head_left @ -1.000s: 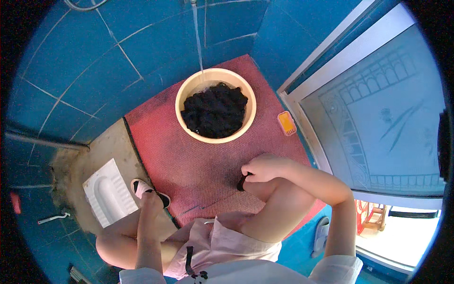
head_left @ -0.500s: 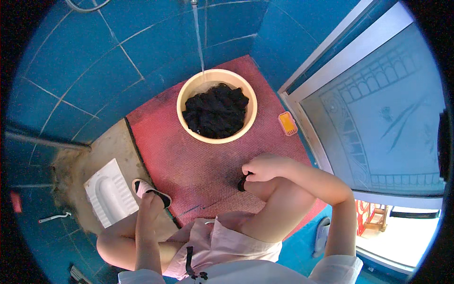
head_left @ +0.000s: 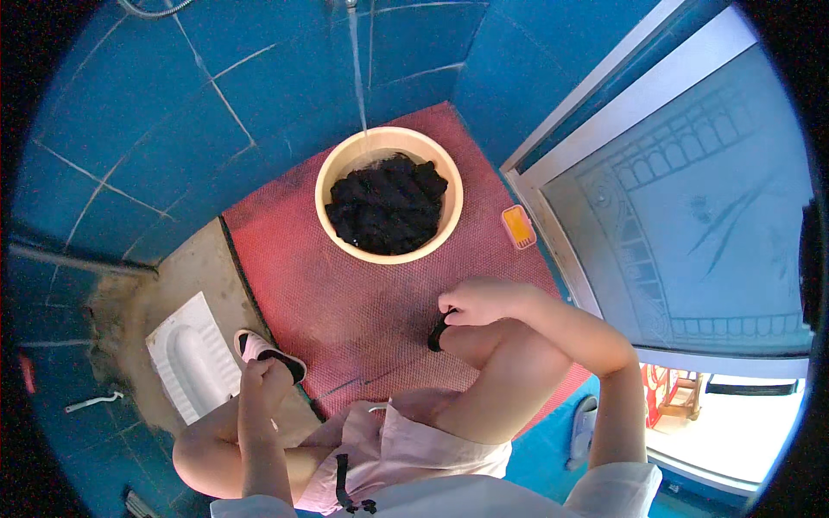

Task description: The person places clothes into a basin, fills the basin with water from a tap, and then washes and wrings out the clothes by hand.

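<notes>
Both hands sit low in the frame, away from the laundry. Near the centre, the right hand (head_left: 482, 302) has its fingers curled in above a dark shoe (head_left: 438, 334), beside the bent knee; whether it touches the shoe or pinches something small cannot be told. At lower left, the left hand (head_left: 266, 377) hangs just by the pink-and-black shoe (head_left: 259, 352), its fingers mostly hidden, so how far open it is cannot be made out.

At upper centre, a cream basin (head_left: 457, 197) stands on the red mat (head_left: 345, 298), with a heap of black cloth (head_left: 387, 205) in water. A thin stream (head_left: 357, 78) falls from the top edge of the frame into the back of the basin. Neither hand touches the basin or the cloth.

With that stream running, the likeliest trouble is overflow: the heap takes up much of the basin, and a rising level could spill onto the mat. Wet matting might then let a shoe slip in this low squat. Toward the right, the soap dish (head_left: 519, 227) near the door frame could be knocked by a sweeping right arm.
</notes>
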A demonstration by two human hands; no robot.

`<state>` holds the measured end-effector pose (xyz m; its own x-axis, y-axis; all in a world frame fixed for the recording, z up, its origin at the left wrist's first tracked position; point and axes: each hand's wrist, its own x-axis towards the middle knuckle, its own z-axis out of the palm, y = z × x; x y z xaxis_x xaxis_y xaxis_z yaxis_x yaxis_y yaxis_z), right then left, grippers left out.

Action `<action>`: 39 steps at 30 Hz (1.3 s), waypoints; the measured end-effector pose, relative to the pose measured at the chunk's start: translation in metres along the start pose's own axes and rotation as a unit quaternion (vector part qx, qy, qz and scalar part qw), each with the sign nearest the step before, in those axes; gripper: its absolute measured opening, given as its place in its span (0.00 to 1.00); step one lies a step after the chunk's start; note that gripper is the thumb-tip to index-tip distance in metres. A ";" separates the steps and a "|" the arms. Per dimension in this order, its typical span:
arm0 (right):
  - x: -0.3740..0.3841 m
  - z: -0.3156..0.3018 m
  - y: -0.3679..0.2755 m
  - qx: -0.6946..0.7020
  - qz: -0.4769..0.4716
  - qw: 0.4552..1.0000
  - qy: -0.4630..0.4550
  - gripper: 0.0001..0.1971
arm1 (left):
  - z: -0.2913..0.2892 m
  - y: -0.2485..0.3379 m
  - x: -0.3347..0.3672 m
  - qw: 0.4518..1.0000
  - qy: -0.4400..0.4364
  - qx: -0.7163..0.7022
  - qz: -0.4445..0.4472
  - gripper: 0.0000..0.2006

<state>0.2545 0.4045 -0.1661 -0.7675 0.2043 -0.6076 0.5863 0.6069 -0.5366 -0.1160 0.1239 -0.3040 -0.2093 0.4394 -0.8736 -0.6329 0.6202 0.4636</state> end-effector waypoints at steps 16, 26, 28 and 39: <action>0.128 -0.281 -0.010 0.038 -0.128 0.773 0.620 0.32 | -0.047 -0.027 0.040 0.906 0.019 0.308 0.290 0.11; 0.140 -0.378 -0.023 -0.235 0.136 0.731 0.626 0.34 | -0.033 -0.021 0.019 0.988 0.040 0.047 0.140 0.13; 0.131 -0.376 -0.028 -0.223 0.146 0.735 0.623 0.31 | -0.018 -0.015 0.002 0.971 0.082 0.126 0.187 0.13; 0.128 -0.373 -0.045 -0.252 0.198 0.736 0.597 0.25 | 0.056 0.035 -0.074 0.863 0.182 0.378 0.281 0.12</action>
<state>0.0333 0.6899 -0.0007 -0.4195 0.7883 0.4500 0.8854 0.4646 0.0115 -0.0806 0.1496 -0.2144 -0.6326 0.6606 -0.4042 0.2836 0.6833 0.6728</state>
